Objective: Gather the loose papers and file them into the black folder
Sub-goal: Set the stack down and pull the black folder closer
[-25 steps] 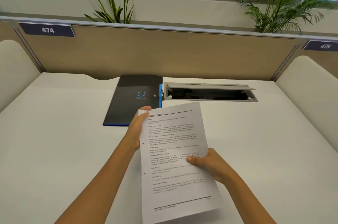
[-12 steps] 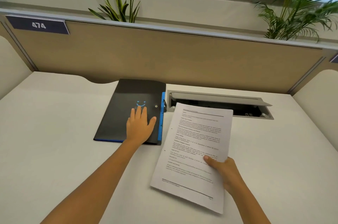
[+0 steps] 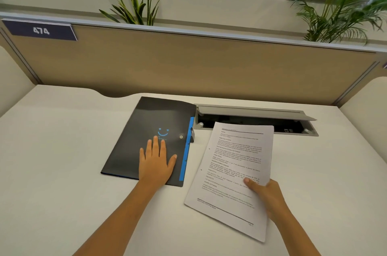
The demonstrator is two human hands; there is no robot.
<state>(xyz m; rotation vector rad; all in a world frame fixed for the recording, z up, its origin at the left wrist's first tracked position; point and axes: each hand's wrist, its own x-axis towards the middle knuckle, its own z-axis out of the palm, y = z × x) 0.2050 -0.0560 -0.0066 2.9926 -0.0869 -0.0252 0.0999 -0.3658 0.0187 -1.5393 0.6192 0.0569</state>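
The black folder [image 3: 146, 134] lies closed on the white desk, with a blue strip along its right edge and a blue smile mark on its cover. My left hand [image 3: 156, 163] rests flat on the folder's near part, fingers spread. To the right, my right hand [image 3: 266, 195] grips the stack of printed papers [image 3: 234, 167] at their right edge, thumb on top. The papers hang tilted just above the desk, beside the folder.
An open cable tray [image 3: 255, 119] with a raised grey lid is set into the desk [image 3: 62, 172] behind the papers. A tan partition [image 3: 188, 63] with the sign 474 closes the back. Padded side panels stand at left and right. Plants rise behind the partition.
My left hand let go of the papers and came down flat on the folder. My right hand alone has carried the papers to the right of the folder, tilting them.
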